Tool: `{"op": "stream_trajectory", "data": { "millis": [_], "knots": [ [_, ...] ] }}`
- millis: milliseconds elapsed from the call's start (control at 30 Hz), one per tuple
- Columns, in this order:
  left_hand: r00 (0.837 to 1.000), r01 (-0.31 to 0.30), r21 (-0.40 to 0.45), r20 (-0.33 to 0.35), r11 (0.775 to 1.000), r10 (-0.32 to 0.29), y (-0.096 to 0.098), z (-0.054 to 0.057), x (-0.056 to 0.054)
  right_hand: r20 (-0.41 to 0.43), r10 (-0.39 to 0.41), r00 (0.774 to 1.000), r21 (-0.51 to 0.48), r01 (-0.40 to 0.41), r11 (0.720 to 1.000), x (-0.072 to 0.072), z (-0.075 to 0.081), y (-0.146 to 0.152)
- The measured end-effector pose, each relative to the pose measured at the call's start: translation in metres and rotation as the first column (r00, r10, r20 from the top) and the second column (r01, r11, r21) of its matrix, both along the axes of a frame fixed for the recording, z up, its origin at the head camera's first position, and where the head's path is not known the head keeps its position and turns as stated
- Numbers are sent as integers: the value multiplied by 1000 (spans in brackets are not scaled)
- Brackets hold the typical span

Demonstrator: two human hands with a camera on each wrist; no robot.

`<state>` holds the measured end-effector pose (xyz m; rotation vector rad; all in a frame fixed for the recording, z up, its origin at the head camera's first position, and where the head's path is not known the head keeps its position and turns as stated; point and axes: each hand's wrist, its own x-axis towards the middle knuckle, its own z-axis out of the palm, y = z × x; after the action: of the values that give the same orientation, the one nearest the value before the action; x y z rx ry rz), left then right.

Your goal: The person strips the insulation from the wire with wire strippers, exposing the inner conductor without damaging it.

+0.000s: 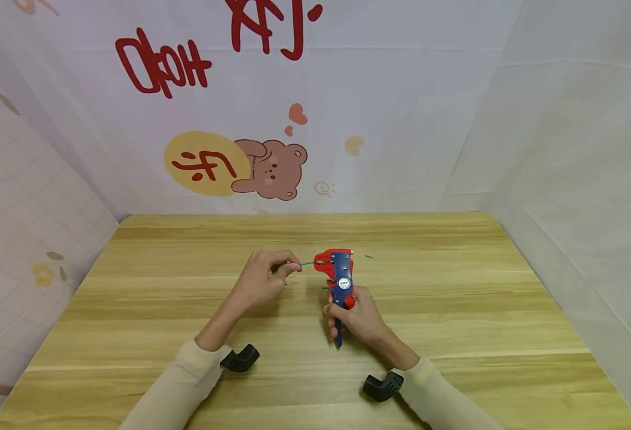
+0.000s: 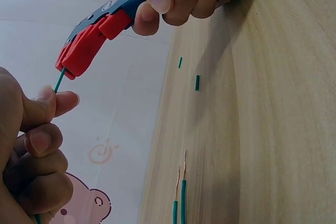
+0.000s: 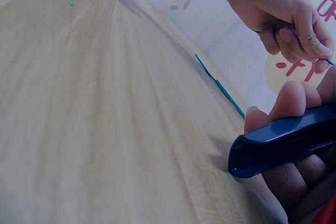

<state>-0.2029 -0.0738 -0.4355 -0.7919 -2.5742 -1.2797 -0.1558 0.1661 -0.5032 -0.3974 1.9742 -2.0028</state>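
Observation:
My right hand (image 1: 362, 319) grips the handles of a red and blue wire stripper (image 1: 342, 269), its head raised above the table. Between thumb and forefinger, my left hand (image 1: 264, 278) pinches a green wire (image 1: 307, 263). In the left wrist view the wire (image 2: 59, 81) runs from the fingertips to the red nose of the stripper (image 2: 86, 45), where its far end is hidden. The right wrist view shows a blue handle (image 3: 283, 140) inside the curled right fingers.
Green wires (image 2: 183, 198) with bare copper ends lie on the wooden table (image 1: 186, 239) beneath the left hand. Short green insulation scraps (image 2: 197, 83) lie beyond them, one scrap (image 1: 368, 256) right of the stripper. A printed cloth (image 1: 401, 119) hangs behind the table.

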Motion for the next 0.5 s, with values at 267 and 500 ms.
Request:
{"op": "stream_trajectory", "data": {
  "millis": [267, 500],
  "knots": [
    [1000, 16, 2, 0, 1000, -16, -2, 2, -1, 9, 4, 1000, -21, -4, 1000, 0, 0, 1],
    [1000, 26, 1, 17, 1000, -26, -4, 3, -2, 13, 11, 1000, -25, -11, 1000, -1, 1, 1]
  ]
}}
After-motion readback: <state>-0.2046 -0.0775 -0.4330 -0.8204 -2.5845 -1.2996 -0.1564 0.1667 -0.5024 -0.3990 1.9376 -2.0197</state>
